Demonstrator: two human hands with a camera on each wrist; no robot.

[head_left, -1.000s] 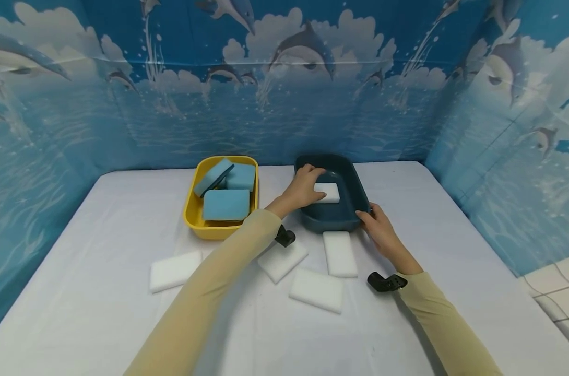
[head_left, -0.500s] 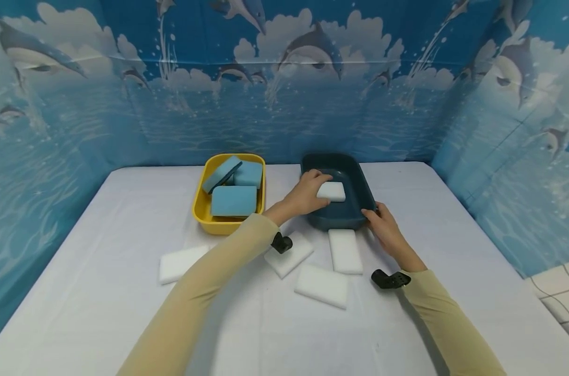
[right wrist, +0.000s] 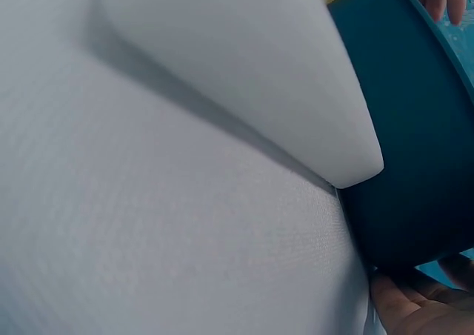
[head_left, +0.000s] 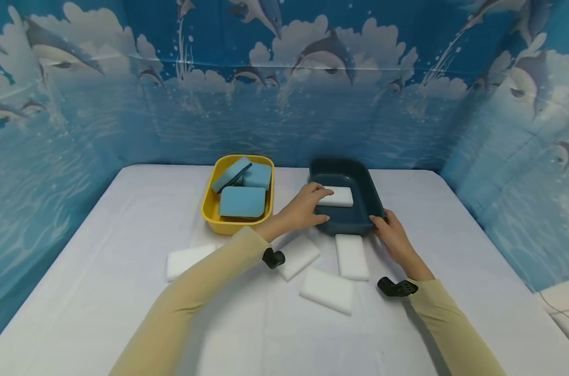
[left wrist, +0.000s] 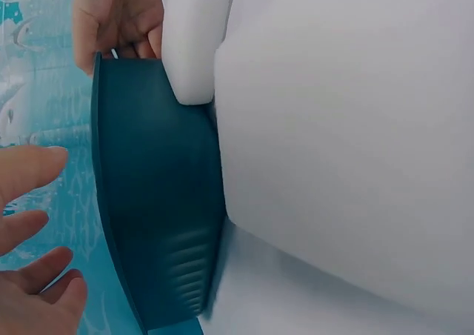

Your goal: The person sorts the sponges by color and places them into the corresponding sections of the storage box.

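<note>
In the head view, a white sponge block (head_left: 340, 197) lies flat inside a dark teal bin (head_left: 343, 215). My left hand (head_left: 296, 211) is over the bin's left side, thumb and fingers spread apart, the upper fingertips close to the sponge's left end. Nothing sits between its fingers (left wrist: 33, 170) in the left wrist view. At the bin's front right corner my right hand (head_left: 396, 239) grips the rim, thumb on top; its fingers beneath are partly hidden. Several more white sponge blocks lie on the table in front, one of them (head_left: 352, 257) right by the bin's front wall.
A yellow bin (head_left: 225, 227) holding several blue sponges (head_left: 242, 202) stands left of the teal one. One white block (head_left: 188, 259) lies farther left, partly behind my left forearm. A dolphin-print curtain (head_left: 265, 115) hangs behind the white-covered table (head_left: 289, 334).
My left hand has drawn back from the white sponge toward the bin's front left, its fingers opening wider. The sponge stays in the bin. My right hand keeps its hold; the head view has shifted slightly.
</note>
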